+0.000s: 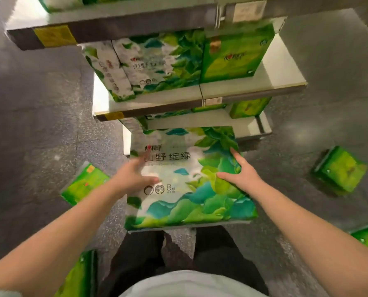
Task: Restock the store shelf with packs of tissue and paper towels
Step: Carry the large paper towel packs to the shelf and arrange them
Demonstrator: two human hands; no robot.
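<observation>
The large tissue pack [187,179] sits at the front of the lowest shelf [262,127], its printed face tilted up toward the camera. The print reads "山野绽绿" in dark characters, with a red-heart brand logo above it and "8" beside two round seals lower down; the smaller text is not legible. The artwork shows green and teal leaves on a white ground.

Left hand [133,174]: grip spread, fingers straight, resting flat on the left part of the pack's face. Right hand [241,170]: grip spread, palm and fingers pressed against the pack's right side, thumb on the face. Neither hand curls round the pack.

On the middle shelf [254,86] stand two packs with the same leaf print [157,65] and, touching them on the right, a plain green pack [236,54] with the same heart logo. The shelf edges carry yellow tags [54,36] and white price labels [248,10]; their writing is blurred.

Loose green packs lie on the floor [39,125]: one just left of the left forearm [84,183], one well apart at right [342,170], others at the lower frame edges. The floor is grey and speckled. The person's dark trousers [217,254] show below the pack.
</observation>
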